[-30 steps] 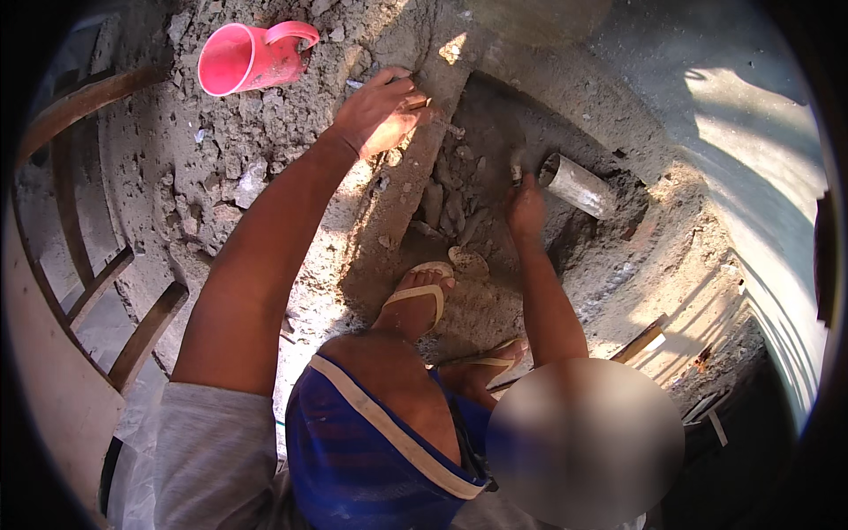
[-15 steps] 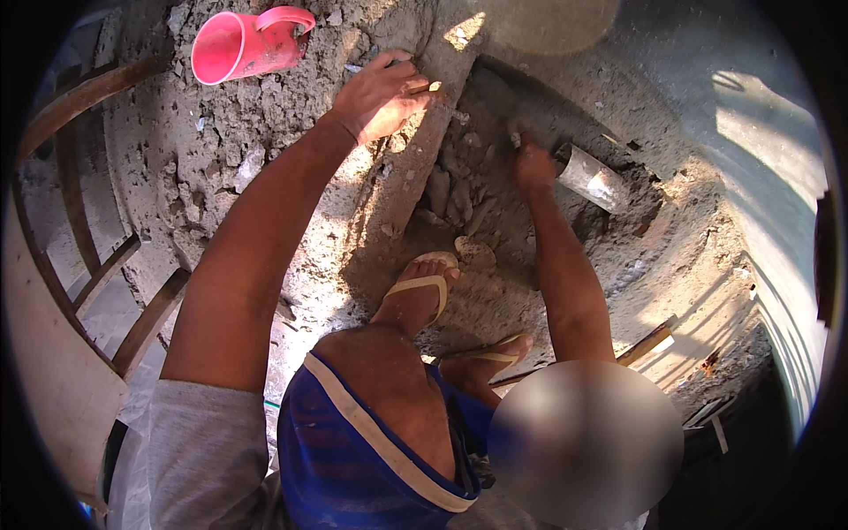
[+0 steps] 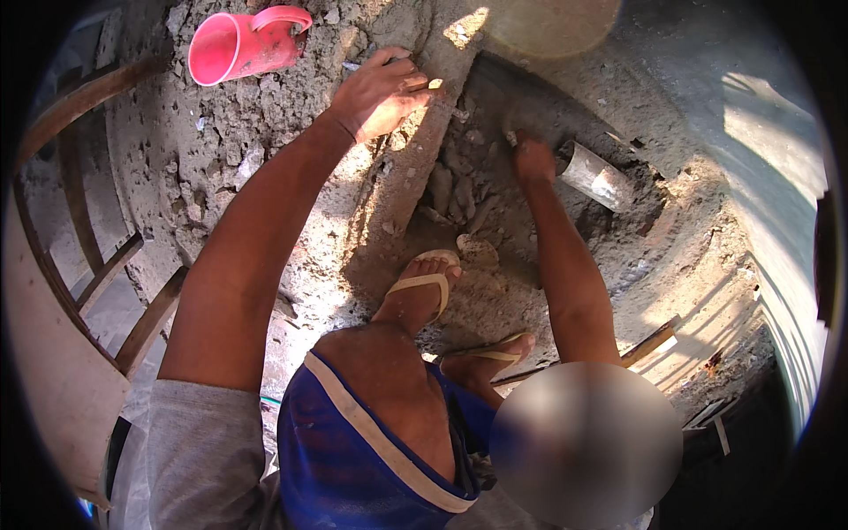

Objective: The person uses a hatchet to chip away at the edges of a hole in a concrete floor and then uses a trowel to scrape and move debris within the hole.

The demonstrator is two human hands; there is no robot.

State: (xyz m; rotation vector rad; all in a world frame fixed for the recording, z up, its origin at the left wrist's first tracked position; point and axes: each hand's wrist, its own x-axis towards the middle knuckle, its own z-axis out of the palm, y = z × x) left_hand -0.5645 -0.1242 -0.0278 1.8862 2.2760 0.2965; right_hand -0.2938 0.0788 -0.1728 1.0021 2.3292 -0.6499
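My left hand (image 3: pixel 380 95) leans on the rough concrete ledge (image 3: pixel 402 168), its fingers bent and slightly apart over the ledge's top. It holds nothing that I can see. Over the sunken pit to the right of the ledge, my right hand (image 3: pixel 534 159) is closed. A small pale tip (image 3: pixel 511 138) sticks out beyond its fingers, but the rest of what it grips is lost in shadow. Dark, wet-looking grey mortar (image 3: pixel 496 93) lies just past that hand. Close on its right a pale pipe stub (image 3: pixel 597 177) slants out of the ground.
A pink mug (image 3: pixel 256 46) lies on its side among rubble at the far left. Broken lumps (image 3: pixel 459 190) fill the pit's left part. My sandalled feet (image 3: pixel 424 283) stand at its near side. Wooden bars (image 3: pixel 155 322) curve along the left; a grey wall (image 3: pixel 768 132) rises at right.
My right hand has shifted slightly away from me, and the mortar past it looks flatter. My left hand stays on the ledge.
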